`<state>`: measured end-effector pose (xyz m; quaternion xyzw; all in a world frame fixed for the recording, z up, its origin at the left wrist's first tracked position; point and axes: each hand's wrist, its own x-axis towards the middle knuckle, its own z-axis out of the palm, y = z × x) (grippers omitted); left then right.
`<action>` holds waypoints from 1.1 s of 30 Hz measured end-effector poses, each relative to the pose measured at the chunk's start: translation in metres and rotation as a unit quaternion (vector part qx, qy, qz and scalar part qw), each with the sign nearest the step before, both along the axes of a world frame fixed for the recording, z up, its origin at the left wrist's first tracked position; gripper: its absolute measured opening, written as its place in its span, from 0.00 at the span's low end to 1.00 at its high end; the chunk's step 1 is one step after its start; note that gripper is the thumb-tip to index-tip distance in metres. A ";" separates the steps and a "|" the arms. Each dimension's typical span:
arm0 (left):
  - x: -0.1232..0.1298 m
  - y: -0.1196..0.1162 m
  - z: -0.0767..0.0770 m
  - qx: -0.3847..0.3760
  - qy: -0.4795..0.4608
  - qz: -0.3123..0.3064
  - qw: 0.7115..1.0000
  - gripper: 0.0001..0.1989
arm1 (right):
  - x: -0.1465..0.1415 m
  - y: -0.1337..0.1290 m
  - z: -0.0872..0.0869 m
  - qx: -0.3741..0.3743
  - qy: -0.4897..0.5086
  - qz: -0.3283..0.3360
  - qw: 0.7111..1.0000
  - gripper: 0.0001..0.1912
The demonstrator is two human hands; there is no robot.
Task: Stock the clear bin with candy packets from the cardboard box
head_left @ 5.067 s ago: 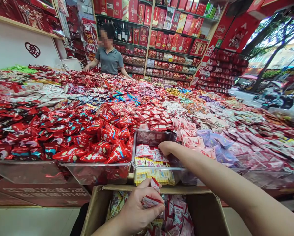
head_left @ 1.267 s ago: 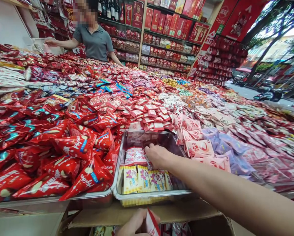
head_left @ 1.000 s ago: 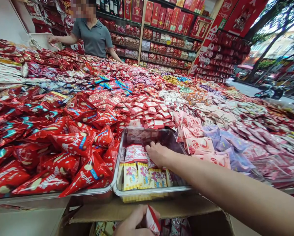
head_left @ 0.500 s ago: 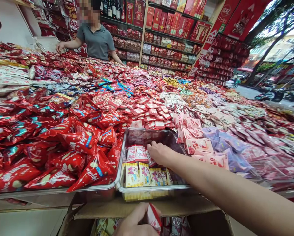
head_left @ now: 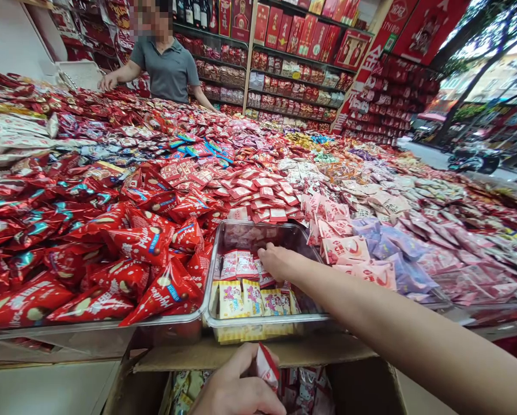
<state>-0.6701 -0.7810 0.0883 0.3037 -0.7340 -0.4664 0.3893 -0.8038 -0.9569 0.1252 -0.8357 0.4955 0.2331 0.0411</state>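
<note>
My left hand (head_left: 238,389) is closed around a red-and-white candy packet (head_left: 267,368), low in the view above the open cardboard box. Inside the clear plastic tray (head_left: 211,288) is my right hand (head_left: 279,262), its fingers curled down on a small pink candy packet (head_left: 264,274); the fingertips are partly hidden. Just left of these fingers, several pink-and-white packets (head_left: 244,265) stand in a row. Along the tray's near side is a row of yellow-and-white packets (head_left: 231,300) with cartoon prints.
The cardboard box (head_left: 249,353) under the tray's front edge holds more packets. Large red snack bags (head_left: 139,285) heap up on the left, pink packets (head_left: 347,249) and lilac packets (head_left: 407,271) on the right. A person (head_left: 167,69) stands behind the display.
The view has tilted slightly, so tray and box sit a little higher. My right hand stays at the pink packets, and my left hand still holds its packet.
</note>
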 end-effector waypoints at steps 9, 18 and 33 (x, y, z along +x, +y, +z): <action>0.000 0.001 0.012 -0.046 -0.053 -0.014 0.997 0.04 | 0.009 0.003 0.033 0.060 0.079 0.062 0.993 0.40; 0.000 0.005 0.017 -0.036 -0.067 -0.005 0.997 0.05 | 0.000 0.026 0.050 0.305 0.019 0.023 0.952 0.15; 0.002 0.004 0.020 -0.028 -0.068 -0.015 0.997 0.05 | -0.008 0.020 0.018 0.291 0.003 -0.014 0.957 0.13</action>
